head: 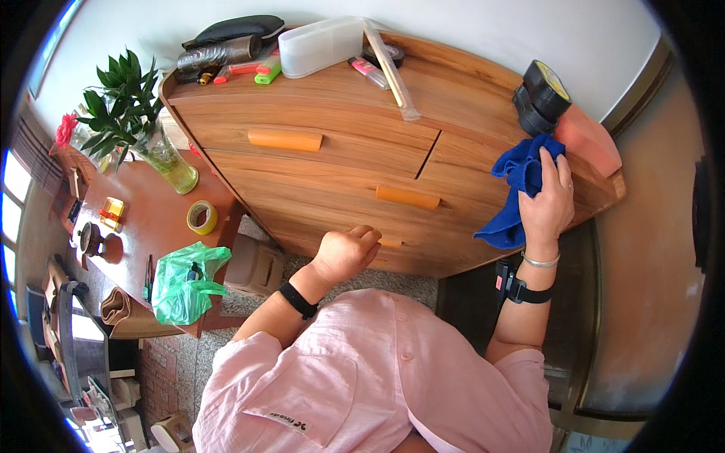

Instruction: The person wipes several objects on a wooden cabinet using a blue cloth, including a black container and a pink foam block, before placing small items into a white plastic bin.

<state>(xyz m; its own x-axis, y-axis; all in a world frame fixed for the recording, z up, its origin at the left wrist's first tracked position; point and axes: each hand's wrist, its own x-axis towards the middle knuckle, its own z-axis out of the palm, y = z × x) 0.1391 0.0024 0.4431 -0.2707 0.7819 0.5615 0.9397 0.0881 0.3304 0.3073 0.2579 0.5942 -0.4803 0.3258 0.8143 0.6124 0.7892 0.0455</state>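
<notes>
My right hand point(548, 198) grips a bunched blue cloth point(518, 175) at the right end of the wooden chest of drawers point(340, 122). One corner of the cloth hangs down over the chest's front. Just beyond the cloth are stacked black tape rolls point(541, 96) and a salmon-coloured block point(589, 141), both on the chest top. Loosely curled, my left hand point(348, 253) hangs in front of the drawers, near a lower orange handle point(391, 243). Nothing shows in its fingers, though the palm side is hidden.
A clear plastic box point(323, 48), a wrapped stick point(391, 71), a black tape roll point(391, 55) and a black pouch point(238, 29) lie along the chest top. At left, a table point(141, 192) carries a glass vase point(175, 170), yellow tape point(202, 217) and a green plastic bag point(187, 283).
</notes>
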